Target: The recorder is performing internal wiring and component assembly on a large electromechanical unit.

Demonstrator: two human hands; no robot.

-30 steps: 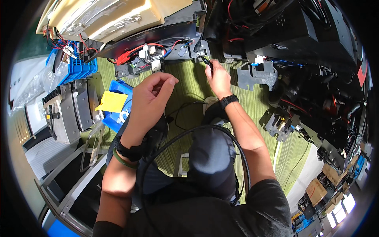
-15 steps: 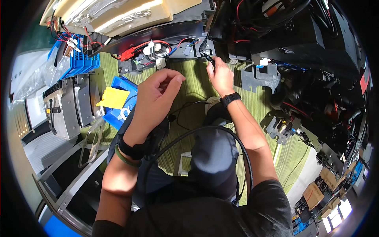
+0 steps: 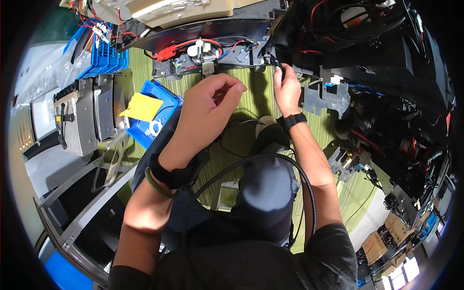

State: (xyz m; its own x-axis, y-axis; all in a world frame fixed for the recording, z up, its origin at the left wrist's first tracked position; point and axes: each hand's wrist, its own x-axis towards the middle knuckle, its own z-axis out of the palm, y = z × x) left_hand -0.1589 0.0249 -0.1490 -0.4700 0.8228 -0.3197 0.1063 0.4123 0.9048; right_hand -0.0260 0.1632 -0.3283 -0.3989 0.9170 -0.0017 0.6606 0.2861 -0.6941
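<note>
My right hand point(image 3: 288, 93) reaches to the right end of a metal chassis plate point(image 3: 176, 67). Its thumb and fingers close on the end of a thin black cable point(image 3: 273, 59). My left hand point(image 3: 205, 108) hovers in front of the plate, touching nothing I can see. Its fingers curl toward the thumb, and what they hold, if anything, is hidden. On the plate sit a red connector point(image 3: 166, 53), white plastic parts point(image 3: 198, 50) and red and blue wires. A cream-coloured moulded cover point(image 3: 188, 17) lies above the plate.
A blue bin point(image 3: 166, 104) holding a yellow packet point(image 3: 143, 107) stands left, below a blue basket point(image 3: 112, 58). Black machine housings with cables point(image 3: 377, 58) crowd the right. A black cable point(image 3: 251, 157) loops across my lap. A metal frame point(image 3: 84, 220) stands at lower left.
The view has shifted, so most things sit slightly farther right and lower. My right hand keeps its grip at the plate's end, slightly turned. My left hand stays curled.
</note>
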